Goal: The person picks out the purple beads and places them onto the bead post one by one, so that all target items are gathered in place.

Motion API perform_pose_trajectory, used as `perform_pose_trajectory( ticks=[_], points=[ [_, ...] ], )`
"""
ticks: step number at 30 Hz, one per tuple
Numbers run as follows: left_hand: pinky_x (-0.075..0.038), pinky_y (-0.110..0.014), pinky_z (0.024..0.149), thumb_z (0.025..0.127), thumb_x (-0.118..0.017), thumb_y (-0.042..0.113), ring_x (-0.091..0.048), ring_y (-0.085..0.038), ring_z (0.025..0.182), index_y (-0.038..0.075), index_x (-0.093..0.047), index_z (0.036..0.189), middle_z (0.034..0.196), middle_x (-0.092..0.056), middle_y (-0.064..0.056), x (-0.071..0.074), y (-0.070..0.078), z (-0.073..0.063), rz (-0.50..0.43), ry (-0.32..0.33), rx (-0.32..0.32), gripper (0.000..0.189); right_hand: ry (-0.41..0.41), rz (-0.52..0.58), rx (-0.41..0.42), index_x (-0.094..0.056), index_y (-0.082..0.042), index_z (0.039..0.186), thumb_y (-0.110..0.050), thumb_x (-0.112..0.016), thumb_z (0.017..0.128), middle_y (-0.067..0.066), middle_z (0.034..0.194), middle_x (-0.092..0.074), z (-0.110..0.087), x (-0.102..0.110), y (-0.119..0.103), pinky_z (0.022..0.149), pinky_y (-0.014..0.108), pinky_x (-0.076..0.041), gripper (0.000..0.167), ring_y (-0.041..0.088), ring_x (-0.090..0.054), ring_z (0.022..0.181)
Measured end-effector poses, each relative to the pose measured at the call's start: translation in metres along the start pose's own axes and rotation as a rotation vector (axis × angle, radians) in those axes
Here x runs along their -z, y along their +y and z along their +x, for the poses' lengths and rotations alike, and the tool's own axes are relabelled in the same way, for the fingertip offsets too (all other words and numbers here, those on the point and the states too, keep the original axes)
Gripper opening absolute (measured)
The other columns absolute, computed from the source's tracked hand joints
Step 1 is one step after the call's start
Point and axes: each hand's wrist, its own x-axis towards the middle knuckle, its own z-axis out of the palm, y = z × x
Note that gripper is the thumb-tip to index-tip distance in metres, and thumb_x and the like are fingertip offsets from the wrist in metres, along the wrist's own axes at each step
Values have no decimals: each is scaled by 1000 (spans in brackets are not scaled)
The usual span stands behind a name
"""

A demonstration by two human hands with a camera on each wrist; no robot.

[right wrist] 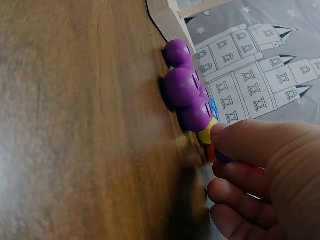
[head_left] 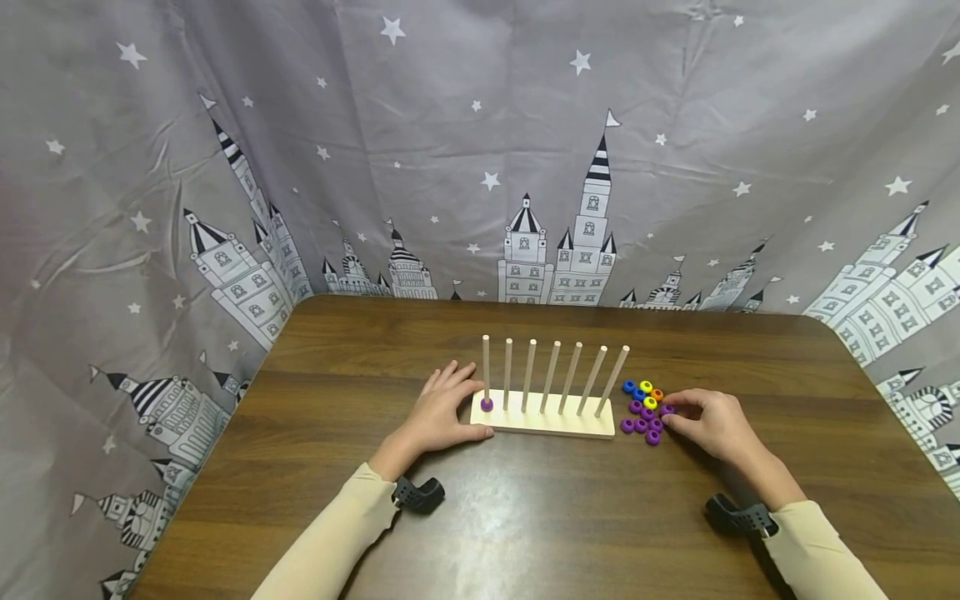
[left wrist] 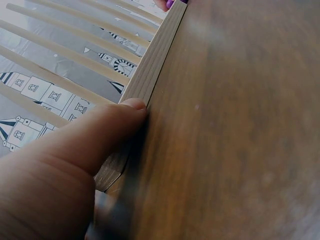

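Observation:
A pale wooden peg board (head_left: pixel 542 423) with several upright dowels stands on the table. One purple bead (head_left: pixel 487 405) sits at the foot of its leftmost peg. My left hand (head_left: pixel 438 414) holds the board's left end, the thumb (left wrist: pixel 112 122) pressed along the front edge and the other fingers spread toward the back. At the right, my right hand (head_left: pixel 708 423) pinches a purple bead (head_left: pixel 667 410) between thumb and forefinger; the left part of that bead shows in the head view. Beside it lie loose purple beads (right wrist: pixel 181 87) and a few blue (head_left: pixel 628 387), yellow (head_left: pixel 646 387) and orange ones (head_left: pixel 657 395).
The brown wooden table (head_left: pixel 525 517) reaches back to a grey curtain (head_left: pixel 450 150) printed with castles and stars. The loose beads lie just off the board's right end. A black wrist strap (head_left: pixel 418 495) sits on each forearm.

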Motion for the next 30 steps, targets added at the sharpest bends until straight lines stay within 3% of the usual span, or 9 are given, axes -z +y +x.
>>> perform_pose_trajectory(
  ticks=[15,24,30],
  points=[
    [-13,-63,127,75,-82,50,-25,-44,155,10,-63,135,162,-41,-18,1,0,0,1,2,-6,74,2,-1,-7,-79,-5,96,-13,-83,82,9,91,-78,5,11,-5,66,25,-53,16,10,-64,77],
    [-12,-63,128,76,-81,49,-24,-44,155,11,-63,135,162,-40,-18,3,2,1,-7,-3,-7,73,27,-18,40,-79,-4,97,-10,-83,81,11,90,-79,15,19,-8,66,26,-55,19,13,-67,77],
    [-14,-63,128,75,-82,49,-25,-44,155,10,-63,135,162,-41,-18,1,1,0,-3,-2,-5,74,63,-6,111,-79,-3,95,-7,-85,79,9,86,-78,28,27,-18,62,22,-55,18,2,-63,72]
  ],
)
